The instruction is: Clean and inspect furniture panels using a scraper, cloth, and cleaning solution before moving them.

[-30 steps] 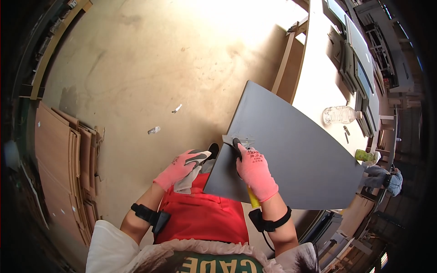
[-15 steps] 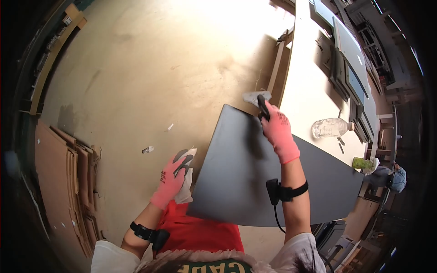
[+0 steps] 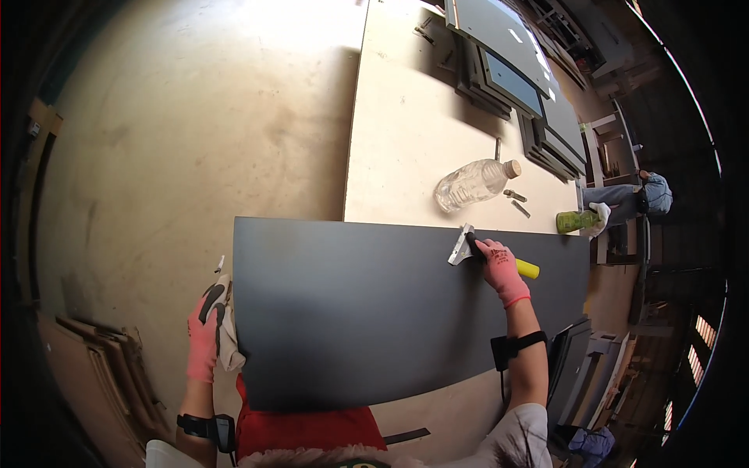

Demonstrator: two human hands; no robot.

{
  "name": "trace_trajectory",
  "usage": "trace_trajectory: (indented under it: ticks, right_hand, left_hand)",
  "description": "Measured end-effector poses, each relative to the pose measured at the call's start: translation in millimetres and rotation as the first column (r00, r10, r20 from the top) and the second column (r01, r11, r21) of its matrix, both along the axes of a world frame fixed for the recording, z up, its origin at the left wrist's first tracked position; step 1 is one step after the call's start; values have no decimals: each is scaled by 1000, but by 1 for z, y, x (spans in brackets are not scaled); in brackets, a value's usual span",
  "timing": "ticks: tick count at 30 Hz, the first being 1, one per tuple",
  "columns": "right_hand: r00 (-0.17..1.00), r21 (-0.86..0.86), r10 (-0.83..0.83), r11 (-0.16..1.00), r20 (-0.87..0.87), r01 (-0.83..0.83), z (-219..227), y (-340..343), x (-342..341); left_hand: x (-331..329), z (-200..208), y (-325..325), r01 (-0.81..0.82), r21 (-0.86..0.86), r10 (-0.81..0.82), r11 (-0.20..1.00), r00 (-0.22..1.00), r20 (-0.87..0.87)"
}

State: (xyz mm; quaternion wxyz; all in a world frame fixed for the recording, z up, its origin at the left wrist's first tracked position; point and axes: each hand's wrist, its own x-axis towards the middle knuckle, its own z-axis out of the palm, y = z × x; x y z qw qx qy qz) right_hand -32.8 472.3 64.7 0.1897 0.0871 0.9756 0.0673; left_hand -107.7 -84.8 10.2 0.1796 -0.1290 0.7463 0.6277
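A large dark grey panel [image 3: 351,320] lies before me, its far edge along the pale worktable. My right hand [image 3: 503,273], in a pink glove with dark fingertips, is closed round a scraper [image 3: 461,246] with a wide metal head and a black and yellow handle. The scraper is over the panel's far right part; whether its blade touches cannot be told. At the panel's left edge, my left hand [image 3: 202,335], gloved alike, grips a crumpled pale cloth [image 3: 228,347]. Part of the cloth is hidden by the fingers.
On the pale worktable [image 3: 398,148] stand or lie a clear corked bottle [image 3: 472,186], small metal pieces [image 3: 515,196] and stacked dark panels [image 3: 499,82]. A green container [image 3: 573,221] sits near its right end. Brown boards [image 3: 101,366] lean at left. Another person [image 3: 655,195] is at far right.
The view has turned, so the panel now lies more level across it. My right hand with the scraper has come from the panel's far left corner to its far right part. The left hand keeps the cloth.
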Motion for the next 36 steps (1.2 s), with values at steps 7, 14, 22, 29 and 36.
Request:
trace_trajectory:
  ticks: [7, 14, 22, 29, 36]
  right_hand:
    - [964, -11, 262, 965, 43, -262, 7, -62, -56]
    - [897, -72, 441, 896, 42, -437, 6, -147, -109]
    - [778, -137, 628, 771, -2, -622, 6, -250, -162]
    - [655, -130, 754, 645, -52, -753, 6, -355, -230]
    - [855, -603, -42, 726, -517, -329, 69, -320, -156]
  left_hand:
    - [10, 3, 3, 29, -38, -29, 999, 999, -19]
    - [26, 1, -5, 34, 39, -34, 999, 999, 9]
    - [56, 3, -51, -50, -8, 50, 999, 999, 6]
    - [62, 48, -49, -13, -211, -55, 977, 949, -310]
    - [144, 36, 87, 693, -704, -868, 158, -243, -434]
